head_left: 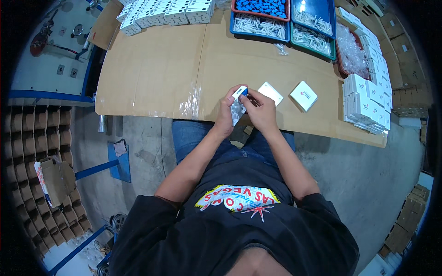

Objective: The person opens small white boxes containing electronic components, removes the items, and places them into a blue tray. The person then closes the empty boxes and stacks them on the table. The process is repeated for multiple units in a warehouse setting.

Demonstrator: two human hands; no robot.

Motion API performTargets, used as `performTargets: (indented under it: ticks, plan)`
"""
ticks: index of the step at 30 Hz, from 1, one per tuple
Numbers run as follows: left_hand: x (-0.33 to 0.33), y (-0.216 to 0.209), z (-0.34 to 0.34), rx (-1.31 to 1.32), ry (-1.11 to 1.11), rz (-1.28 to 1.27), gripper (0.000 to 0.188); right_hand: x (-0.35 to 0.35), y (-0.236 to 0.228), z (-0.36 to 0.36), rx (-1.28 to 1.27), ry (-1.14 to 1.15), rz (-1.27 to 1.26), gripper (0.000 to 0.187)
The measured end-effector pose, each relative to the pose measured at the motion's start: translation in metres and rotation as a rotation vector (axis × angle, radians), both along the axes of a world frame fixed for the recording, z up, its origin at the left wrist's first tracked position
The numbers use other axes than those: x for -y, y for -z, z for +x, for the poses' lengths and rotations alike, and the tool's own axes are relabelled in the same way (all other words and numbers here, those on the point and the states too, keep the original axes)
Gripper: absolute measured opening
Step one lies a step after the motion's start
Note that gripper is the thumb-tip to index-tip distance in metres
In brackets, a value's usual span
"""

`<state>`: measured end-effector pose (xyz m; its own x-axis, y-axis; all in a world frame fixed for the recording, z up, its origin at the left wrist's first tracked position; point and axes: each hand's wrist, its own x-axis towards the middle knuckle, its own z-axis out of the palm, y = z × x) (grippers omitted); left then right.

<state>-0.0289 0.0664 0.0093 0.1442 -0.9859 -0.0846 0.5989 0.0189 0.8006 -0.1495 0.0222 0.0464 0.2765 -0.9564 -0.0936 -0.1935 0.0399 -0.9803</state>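
Observation:
My left hand (224, 116) is closed around a small white, blue and grey box (237, 110), tilted over the table's near edge. The right hand (261, 110) has its thumb and fingers pressed at the blue upper part of that same box. Just beyond my right hand lies a flat white box (270, 92), partly covered by the hand. A second flat white box (304, 95) with a small print on its lid rests farther right. What is inside the held box cannot be seen.
Trays of white parts (260, 26) and blue parts (262, 7) stand at the back. White boxes are stacked at the back left (168, 14) and on the right (366, 103). A red tray (340, 57) holds clear plastic bags (352, 50). Cardboard (152, 69) covers the table.

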Motion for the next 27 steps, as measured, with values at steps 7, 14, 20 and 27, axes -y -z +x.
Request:
performTargets:
  ticks: [7,14,20,27]
  plan:
    - [0.007,0.0,0.031,-0.252,-0.013,0.192,0.065,0.028,0.014,-0.027,0.016,0.009,-0.041,0.026]
    - [0.01,0.014,0.035,-0.316,0.091,0.262,0.077,0.125,-0.022,-0.048,-0.646,-0.624,0.138,0.03]
    - [0.008,0.015,0.039,-0.365,0.129,0.261,0.081,0.204,-0.072,-0.006,0.006,-0.024,-0.366,0.043]
    - [0.009,0.011,0.035,-0.396,0.102,0.276,0.081,0.137,0.0,-0.003,-0.149,-0.257,-0.264,0.024]
